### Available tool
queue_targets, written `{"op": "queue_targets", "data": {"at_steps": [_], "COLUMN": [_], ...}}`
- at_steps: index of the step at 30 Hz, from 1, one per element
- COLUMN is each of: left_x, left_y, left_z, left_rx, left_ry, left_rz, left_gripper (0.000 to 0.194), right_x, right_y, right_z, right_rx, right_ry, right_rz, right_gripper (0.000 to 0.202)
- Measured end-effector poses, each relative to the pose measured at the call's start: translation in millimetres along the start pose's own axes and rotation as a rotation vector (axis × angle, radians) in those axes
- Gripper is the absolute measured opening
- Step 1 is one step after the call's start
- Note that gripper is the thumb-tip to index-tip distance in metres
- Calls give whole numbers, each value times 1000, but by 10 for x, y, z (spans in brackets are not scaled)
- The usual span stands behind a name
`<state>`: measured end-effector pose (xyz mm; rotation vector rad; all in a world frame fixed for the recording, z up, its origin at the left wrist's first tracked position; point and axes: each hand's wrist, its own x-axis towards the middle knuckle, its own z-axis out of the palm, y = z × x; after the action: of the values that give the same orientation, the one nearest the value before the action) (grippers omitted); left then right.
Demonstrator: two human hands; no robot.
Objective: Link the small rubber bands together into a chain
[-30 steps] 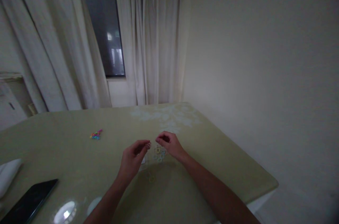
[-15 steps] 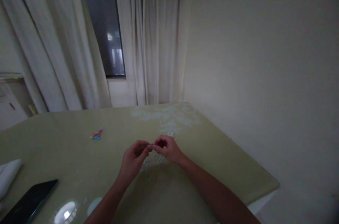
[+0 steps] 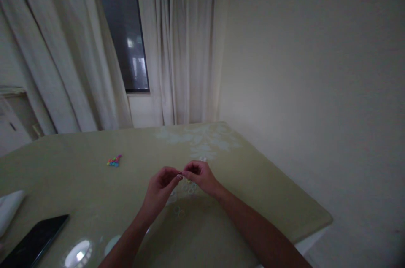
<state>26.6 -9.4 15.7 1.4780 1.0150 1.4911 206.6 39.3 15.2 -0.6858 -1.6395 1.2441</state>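
Observation:
My left hand and my right hand meet above the table, each with thumb and forefinger pinched. Between the fingertips is a small pale loop, thin and light; its exact kind is too small to make out. Just below the hands, several pale and clear rings lie loose on the table. Two more rings rest a little nearer to me. Past my right fingers a few small white pieces show, partly hidden by that hand.
Across the green table cover, a heap of small bright-coloured pieces lies to the left. Nearer are a black tablet or phone, a white object and a shiny round dish. A wall borders the right side.
Both hands stay nearly in place, the fingertips shifting slightly around the small loop. More of the rings beneath my right hand now show. The view has moved a touch.

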Motion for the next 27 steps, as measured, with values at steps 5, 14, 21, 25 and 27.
{"op": "queue_targets", "data": {"at_steps": [5,14,21,25,27], "left_x": [22,26,33,28,23], "left_y": [-37,-17,-32,-23,-10], "left_z": [-44,-63,-62,-61,-61], "left_rx": [98,203,230,273,289], "left_ry": [27,33,58,61,60], "left_rz": [13,73,74,78,91], "left_gripper": [27,21,21,20,20], "right_x": [45,15,69,78,76], "right_y": [71,349,364,356,370], "right_z": [-95,-233,-124,-87,-72], "right_rx": [-267,-871,-988,-1124,-1173], "right_ry": [98,-101,-144,-148,-158], "right_rz": [-22,-65,-69,-98,-114], "right_gripper": [23,20,8,2,2]}}
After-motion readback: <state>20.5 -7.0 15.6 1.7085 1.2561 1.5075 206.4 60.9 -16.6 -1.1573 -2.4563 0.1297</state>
